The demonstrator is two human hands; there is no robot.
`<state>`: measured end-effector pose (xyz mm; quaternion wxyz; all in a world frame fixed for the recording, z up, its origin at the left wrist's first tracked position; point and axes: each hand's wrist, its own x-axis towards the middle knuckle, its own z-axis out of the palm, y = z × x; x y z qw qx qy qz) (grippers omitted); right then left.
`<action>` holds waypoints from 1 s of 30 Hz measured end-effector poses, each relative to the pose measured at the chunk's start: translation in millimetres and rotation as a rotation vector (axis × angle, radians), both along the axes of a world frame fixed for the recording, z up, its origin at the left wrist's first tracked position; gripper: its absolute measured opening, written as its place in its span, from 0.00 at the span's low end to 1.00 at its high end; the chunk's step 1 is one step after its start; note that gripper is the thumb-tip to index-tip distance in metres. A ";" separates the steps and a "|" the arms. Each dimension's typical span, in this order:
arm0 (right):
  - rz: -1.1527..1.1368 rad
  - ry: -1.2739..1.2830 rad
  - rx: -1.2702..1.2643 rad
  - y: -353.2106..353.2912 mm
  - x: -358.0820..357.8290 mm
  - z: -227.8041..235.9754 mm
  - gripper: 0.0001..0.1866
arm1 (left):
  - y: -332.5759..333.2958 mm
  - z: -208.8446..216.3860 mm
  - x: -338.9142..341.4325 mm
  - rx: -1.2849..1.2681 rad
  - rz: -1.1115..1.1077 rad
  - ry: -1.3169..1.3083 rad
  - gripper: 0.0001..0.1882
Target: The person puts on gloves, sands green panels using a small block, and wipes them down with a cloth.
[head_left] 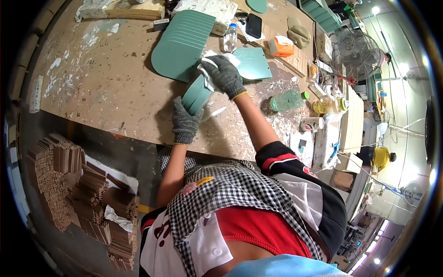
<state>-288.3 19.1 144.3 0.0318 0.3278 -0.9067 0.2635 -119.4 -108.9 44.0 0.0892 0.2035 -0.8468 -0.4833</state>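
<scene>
Both my hands wear grey knit gloves. My left hand [185,121] is closed around the lower end of a small stack of green curved panels [197,96], held tilted above the workbench. In my right hand [223,76] is a white cloth [208,86], pressed against the upper end of that stack. Just beyond, a large fanned row of green round-ended panels [182,46] lies on the bench. To the right of my right hand is another, smaller fanned set of green panels [253,63]. A white stick-like piece [218,111] lies near my right wrist.
The paint-spattered workbench [110,92] carries a clear bottle [230,39], a phone [254,26], an orange tissue pack [281,46], a green bottle [287,100] and a paper cup [312,123]. Stacked brown strips [87,194] stand at lower left. A large fan [354,55] is at right.
</scene>
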 end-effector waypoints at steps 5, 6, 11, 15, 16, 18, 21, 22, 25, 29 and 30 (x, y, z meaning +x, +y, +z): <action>-0.255 -0.328 -0.138 -16.2 -38.7 -11.2 0.23 | -12.1 -39.0 -0.6 -0.018 0.113 0.052 0.56; -0.214 -0.243 -0.101 -7.2 -54.4 -32.2 0.23 | -12.6 -32.9 -1.9 -0.028 0.101 0.062 0.56; -0.430 -0.272 -0.438 29.4 -32.7 27.7 0.21 | -26.0 43.5 13.4 0.113 0.072 0.142 0.49; -0.396 -0.072 -0.795 84.2 -11.6 39.8 0.19 | -24.1 116.6 29.8 -0.196 -0.072 0.242 0.38; -0.361 0.006 -0.823 95.4 -4.9 36.7 0.19 | -22.4 121.7 28.6 -0.207 -0.082 0.236 0.38; -0.392 0.039 -0.718 124.2 1.9 23.4 0.19 | -16.9 125.3 22.3 -0.435 -0.232 0.124 0.35; -0.488 -0.042 -0.617 138.6 24.5 11.0 0.20 | -5.5 112.0 11.9 -0.479 -0.325 0.117 0.35; -0.640 -0.125 -0.587 128.4 39.9 35.3 0.20 | -1.6 108.8 11.3 -0.507 -0.368 0.129 0.36; -0.560 -0.044 -0.615 132.5 45.8 28.9 0.19 | -1.2 101.1 10.0 -0.522 -0.389 0.168 0.37; -0.306 -0.157 -0.595 93.4 44.4 -39.8 0.19 | -21.3 84.4 16.5 -0.406 -0.420 0.260 0.40; -0.192 0.140 -0.311 81.1 39.7 -86.2 0.21 | -23.1 84.7 17.7 -0.292 -0.404 0.232 0.40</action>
